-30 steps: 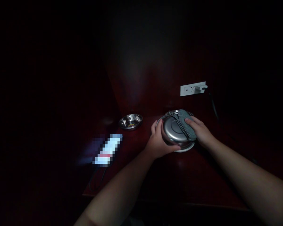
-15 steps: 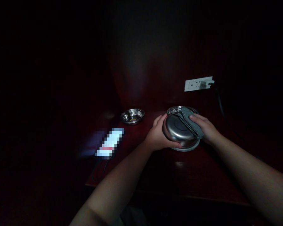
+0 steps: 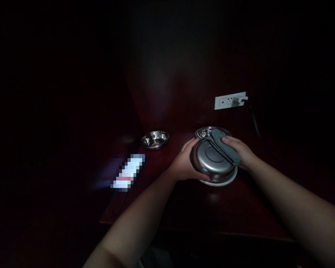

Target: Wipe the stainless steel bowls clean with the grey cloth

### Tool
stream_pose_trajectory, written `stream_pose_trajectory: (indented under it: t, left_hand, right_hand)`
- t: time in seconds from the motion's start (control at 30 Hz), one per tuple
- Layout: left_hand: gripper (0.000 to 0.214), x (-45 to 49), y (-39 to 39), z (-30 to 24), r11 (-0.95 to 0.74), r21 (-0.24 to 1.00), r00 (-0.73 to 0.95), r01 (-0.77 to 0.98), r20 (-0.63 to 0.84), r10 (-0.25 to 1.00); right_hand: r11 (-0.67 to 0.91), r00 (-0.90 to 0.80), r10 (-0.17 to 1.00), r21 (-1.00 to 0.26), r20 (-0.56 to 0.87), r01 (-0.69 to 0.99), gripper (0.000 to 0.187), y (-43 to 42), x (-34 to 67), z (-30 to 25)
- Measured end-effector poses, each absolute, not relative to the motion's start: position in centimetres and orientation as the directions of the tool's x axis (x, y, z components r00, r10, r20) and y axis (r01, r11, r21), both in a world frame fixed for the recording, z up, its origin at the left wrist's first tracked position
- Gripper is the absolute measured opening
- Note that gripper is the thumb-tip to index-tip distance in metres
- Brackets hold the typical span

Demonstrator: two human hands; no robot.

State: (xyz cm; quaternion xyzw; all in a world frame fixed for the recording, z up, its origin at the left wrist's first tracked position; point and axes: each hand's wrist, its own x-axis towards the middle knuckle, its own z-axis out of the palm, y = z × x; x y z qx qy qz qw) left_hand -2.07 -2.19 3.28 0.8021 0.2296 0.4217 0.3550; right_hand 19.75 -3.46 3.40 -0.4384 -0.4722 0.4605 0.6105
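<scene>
A shiny steel bowl (image 3: 208, 159) is held up over the table, its outer base turned towards me. My left hand (image 3: 185, 162) grips the bowl's left side, with the thumb along the lower rim. A folded grey-green cloth (image 3: 225, 147) lies across the bowl's right side. My right hand (image 3: 238, 150) is closed on this cloth and presses it against the metal; some of its fingers are hidden behind. Just beyond the held bowl stand other steel bowls (image 3: 201, 132), seemingly nested and partly covered by it.
Another steel bowl (image 3: 155, 140) sits upright at the back left of the dark red table (image 3: 184, 216). A lit, pixelated phone-like screen (image 3: 130, 173) lies nearer on the left, with a cable beside it. A wall socket (image 3: 230, 100) holds a plug and cord.
The bowl has tipped slightly, so more of its base faces me. My hands keep their hold on bowl and cloth. The whole view has shifted a little.
</scene>
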Motion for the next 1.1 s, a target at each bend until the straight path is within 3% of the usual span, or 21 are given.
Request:
stream_pose_trajectory:
  t: [0.17,0.27,0.33,0.53,0.8,1.1]
  left_hand:
    - [0.116,-1.5,-2.3,3.0,-0.357,0.91,0.301,-0.211,0.408,0.862]
    - [0.089,-0.8,-2.0,2.2,-0.269,0.915,0.332,-0.3,0.365,0.87]
    - [0.069,-0.3,-1.7,1.7,-0.155,0.946,0.371,-0.285,0.258,0.892]
    - [0.061,0.4,-1.5,1.0,0.131,0.905,0.343,-0.405,0.017,0.939]
    - [0.064,-0.1,-1.5,1.6,0.068,0.921,0.292,-0.383,0.051,0.955]
    - [0.056,0.0,-1.6,2.3,0.061,0.933,0.245,-0.354,0.03,0.969]
  right_hand:
    - [0.314,0.304,0.918,-0.935,0.254,-0.166,0.032,-2.8,19.6,3.1]
    - [0.36,0.362,0.887,-0.92,0.286,-0.155,0.034,-2.7,19.5,3.1]
    - [0.353,0.381,0.883,-0.923,0.275,-0.151,0.033,-2.6,19.3,3.1]
    - [0.307,0.395,0.882,-0.949,0.257,-0.07,0.038,-2.4,18.9,2.6]
    - [0.207,0.27,0.942,-0.978,0.197,-0.008,0.041,-2.9,18.7,3.0]
    - [0.215,0.225,0.952,-0.977,0.207,-0.007,0.037,-3.1,19.0,3.1]
